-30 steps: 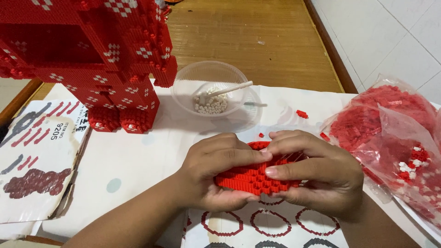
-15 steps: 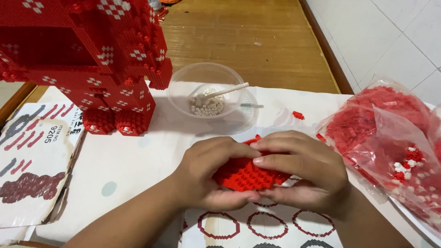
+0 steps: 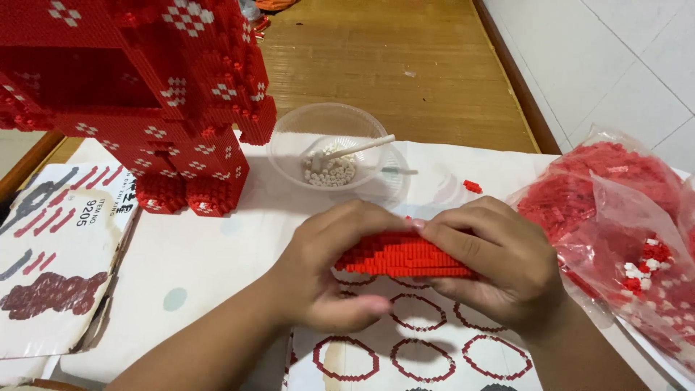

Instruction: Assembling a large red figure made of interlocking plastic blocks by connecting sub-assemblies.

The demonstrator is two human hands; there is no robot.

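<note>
Both hands, left hand (image 3: 322,268) and right hand (image 3: 492,264), clamp together on a red brick slab (image 3: 402,255) held just above the printed instruction sheet (image 3: 420,347). Apparently a pressing-together step; any further seating would call for firm, even squeezing. Beyond the slab sits a clear bowl (image 3: 329,137) of white pieces, and left of it, a large red brick model (image 3: 145,94).

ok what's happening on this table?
A person's left hand and right hand grip a red brick slab between them, above a sheet of printed rings. A big red brick model stands at left, a clear bowl of white pieces behind, bags of red bricks at right.
</note>
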